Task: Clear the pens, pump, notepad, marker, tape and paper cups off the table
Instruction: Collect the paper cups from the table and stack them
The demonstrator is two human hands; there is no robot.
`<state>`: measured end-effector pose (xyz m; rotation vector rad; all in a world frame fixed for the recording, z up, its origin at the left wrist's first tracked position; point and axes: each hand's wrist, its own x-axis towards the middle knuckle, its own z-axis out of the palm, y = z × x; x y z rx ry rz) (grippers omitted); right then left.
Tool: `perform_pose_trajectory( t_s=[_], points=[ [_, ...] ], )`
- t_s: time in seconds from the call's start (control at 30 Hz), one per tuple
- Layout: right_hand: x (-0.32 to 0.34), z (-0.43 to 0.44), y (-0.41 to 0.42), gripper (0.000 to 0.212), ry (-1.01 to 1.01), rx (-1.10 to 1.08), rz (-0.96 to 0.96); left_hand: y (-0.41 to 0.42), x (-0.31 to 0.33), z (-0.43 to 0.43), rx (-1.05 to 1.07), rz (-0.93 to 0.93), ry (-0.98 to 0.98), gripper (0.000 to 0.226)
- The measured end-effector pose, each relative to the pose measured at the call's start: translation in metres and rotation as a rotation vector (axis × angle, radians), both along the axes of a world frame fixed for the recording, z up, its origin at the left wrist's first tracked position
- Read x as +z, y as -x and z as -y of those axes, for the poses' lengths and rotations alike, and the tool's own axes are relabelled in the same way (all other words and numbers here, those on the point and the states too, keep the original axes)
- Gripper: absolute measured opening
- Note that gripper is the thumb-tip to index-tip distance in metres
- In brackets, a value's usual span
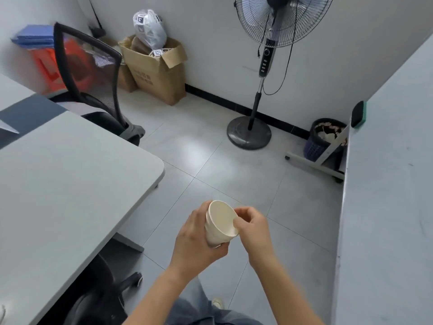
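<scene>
Left hand [195, 233] curls round the nested paper cups [220, 222], carrying them above the floor just off the table [70, 184]. Right hand [252, 227] pinches the top rim, probably steadying the stack. A waste basket [315, 148] stands well apart by the wall and is a likely destination.

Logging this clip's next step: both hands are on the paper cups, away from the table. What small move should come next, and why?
Probably carry the paper cups forward and right toward the waste bin. The left hand wraps the nested cups and the right hand pinches the rim. The cups are clear of the table, and the bin holds rubbish.
</scene>
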<state>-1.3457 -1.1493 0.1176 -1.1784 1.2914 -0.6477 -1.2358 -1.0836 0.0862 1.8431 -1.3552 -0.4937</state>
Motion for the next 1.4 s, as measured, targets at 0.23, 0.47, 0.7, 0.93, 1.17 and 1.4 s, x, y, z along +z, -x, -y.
perform_pose_trajectory(
  t_s=[0.23, 0.47, 0.7, 0.93, 1.17, 1.4],
  points=[
    [-0.012, 0.077, -0.031, 0.017, -0.008, -0.072, -0.050, -0.032, -0.012, 0.083, -0.062, -0.098, -0.076, 0.074],
    [0.001, 0.186, -0.099, 0.014, 0.054, -0.104, -0.059, -0.109, 0.001, 0.203, -0.162, -0.104, -0.016, 0.074],
    [0.013, 0.272, -0.170, 0.014, 0.101, -0.092, -0.060, -0.180, 0.005, 0.288, -0.142, -0.110, 0.030, 0.072],
    [0.000, 0.326, -0.218, 0.019, 0.040, 0.032, -0.085, -0.221, -0.009, 0.324, -0.001, -0.168, -0.066, 0.072],
    [-0.010, 0.404, -0.276, 0.027, 0.031, 0.353, -0.036, -0.255, -0.016, 0.363, 0.281, -0.156, -0.126, 0.072],
    [0.012, 0.519, -0.310, 0.023, 0.095, 0.537, 0.081, -0.273, 0.003, 0.465, 0.458, -0.175, -0.069, 0.068]
  ],
)
